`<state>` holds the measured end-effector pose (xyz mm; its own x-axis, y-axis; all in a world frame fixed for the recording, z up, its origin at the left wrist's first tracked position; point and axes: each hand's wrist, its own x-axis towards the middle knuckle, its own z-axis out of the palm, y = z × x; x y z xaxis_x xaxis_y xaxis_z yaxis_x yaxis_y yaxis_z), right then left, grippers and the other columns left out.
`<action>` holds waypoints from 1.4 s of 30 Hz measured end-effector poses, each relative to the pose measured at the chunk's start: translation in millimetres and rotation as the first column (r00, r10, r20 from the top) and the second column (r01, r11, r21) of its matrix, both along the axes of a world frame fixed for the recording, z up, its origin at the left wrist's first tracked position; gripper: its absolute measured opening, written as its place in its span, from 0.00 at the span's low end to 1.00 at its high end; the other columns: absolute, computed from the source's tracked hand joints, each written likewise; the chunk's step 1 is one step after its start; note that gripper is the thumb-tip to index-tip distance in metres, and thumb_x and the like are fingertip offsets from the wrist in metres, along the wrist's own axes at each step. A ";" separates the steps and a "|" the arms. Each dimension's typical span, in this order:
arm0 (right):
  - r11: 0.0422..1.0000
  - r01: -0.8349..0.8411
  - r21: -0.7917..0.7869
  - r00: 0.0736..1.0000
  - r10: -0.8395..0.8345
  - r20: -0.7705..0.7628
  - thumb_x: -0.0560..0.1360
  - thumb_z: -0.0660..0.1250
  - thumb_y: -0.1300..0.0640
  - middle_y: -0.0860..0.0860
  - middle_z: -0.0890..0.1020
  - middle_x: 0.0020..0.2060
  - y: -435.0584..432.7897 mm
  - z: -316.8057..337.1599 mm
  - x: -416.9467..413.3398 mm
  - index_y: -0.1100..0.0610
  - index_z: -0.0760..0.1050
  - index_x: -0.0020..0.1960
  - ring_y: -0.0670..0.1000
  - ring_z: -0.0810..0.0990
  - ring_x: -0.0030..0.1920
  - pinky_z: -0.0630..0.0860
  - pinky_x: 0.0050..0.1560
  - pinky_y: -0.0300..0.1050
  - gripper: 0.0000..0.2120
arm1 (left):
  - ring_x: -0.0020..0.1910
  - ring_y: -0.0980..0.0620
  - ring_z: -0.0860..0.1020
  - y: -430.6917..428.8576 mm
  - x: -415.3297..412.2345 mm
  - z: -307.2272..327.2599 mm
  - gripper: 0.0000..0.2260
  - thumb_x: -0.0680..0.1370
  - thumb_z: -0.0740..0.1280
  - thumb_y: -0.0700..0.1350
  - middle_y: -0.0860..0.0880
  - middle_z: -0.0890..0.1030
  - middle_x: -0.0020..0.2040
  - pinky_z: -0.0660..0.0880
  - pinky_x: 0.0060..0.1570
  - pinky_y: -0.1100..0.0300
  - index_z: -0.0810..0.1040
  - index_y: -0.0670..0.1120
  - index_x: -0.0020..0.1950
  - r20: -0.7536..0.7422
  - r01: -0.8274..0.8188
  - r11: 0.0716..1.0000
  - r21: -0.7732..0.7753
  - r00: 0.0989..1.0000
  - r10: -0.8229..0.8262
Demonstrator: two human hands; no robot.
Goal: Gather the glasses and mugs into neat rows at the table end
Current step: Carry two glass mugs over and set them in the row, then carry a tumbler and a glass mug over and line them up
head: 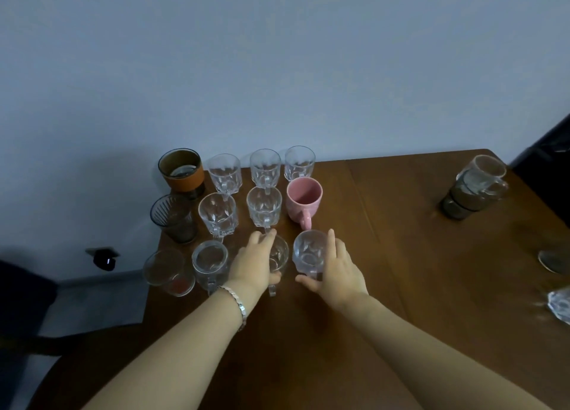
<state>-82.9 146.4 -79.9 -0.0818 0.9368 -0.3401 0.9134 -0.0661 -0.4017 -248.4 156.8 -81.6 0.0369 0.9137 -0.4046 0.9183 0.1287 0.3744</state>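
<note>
We are viewing a brown worktop (385, 224) from above, with glassware gathering in rows at its upper-left end. Our left hand (254, 263) is wrapping its grip around a clear glass mug (279, 257) in the nearest row, fingers over the rim and thumb at the base. Our right hand (334, 266) is closing its grip on a second clear mug (308, 251) just beside it, index finger lying along the right wall. A bracelet (239, 305) is circling the left wrist. Above these, a pink mug (303, 201) is standing upright, handle pointing toward us, beside two rows of cut-glass mugs (265, 207). At the left edge, an orange-banded glass (182, 172), a dark ribbed tumbler (174, 217) and a clear tumbler (168, 271) are forming a column. At the upper right, stacked glasses (473, 186) are sitting well apart from the group.
</note>
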 end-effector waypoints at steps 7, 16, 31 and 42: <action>0.946 -0.163 -0.279 0.962 0.215 0.167 0.78 0.60 0.48 0.54 0.75 0.63 -50.1 12.4 95.7 0.55 0.67 0.69 0.55 0.76 0.62 0.74 0.61 0.49 0.22 | 0.74 0.43 0.61 -24.7 46.8 41.2 0.26 0.79 0.61 0.54 0.41 0.62 0.75 0.62 0.72 0.52 0.60 0.46 0.74 -0.302 0.136 0.986 0.097 0.948 -0.101; 0.984 -0.074 -0.160 0.951 0.117 0.285 0.77 0.60 0.51 0.53 0.79 0.58 -78.5 38.6 284.4 0.54 0.73 0.62 0.56 0.77 0.59 0.74 0.55 0.49 0.15 | 0.49 0.51 0.81 -59.0 203.9 68.4 0.12 0.80 0.59 0.51 0.50 0.83 0.52 0.76 0.45 0.60 0.76 0.49 0.59 -0.181 0.314 0.948 0.047 0.936 -0.301; 0.976 0.190 -0.106 0.979 -0.181 0.089 0.67 0.74 0.44 0.51 0.58 0.75 -37.8 1.2 491.9 0.48 0.46 0.77 0.56 0.66 0.71 0.74 0.64 0.52 0.49 | 0.50 0.53 0.80 -81.1 405.0 56.7 0.15 0.80 0.60 0.50 0.51 0.81 0.54 0.77 0.49 0.60 0.74 0.49 0.64 -0.115 0.207 0.966 -0.155 0.967 -0.226; 0.950 0.311 -0.041 0.948 -0.313 -0.060 0.63 0.76 0.44 0.48 0.72 0.62 -49.3 6.1 579.8 0.46 0.59 0.72 0.50 0.78 0.57 0.78 0.50 0.40 0.43 | 0.74 0.45 0.61 6.3 544.7 45.0 0.41 0.73 0.69 0.55 0.48 0.54 0.78 0.71 0.66 0.49 0.47 0.50 0.78 -0.024 0.278 0.960 0.014 0.960 -0.278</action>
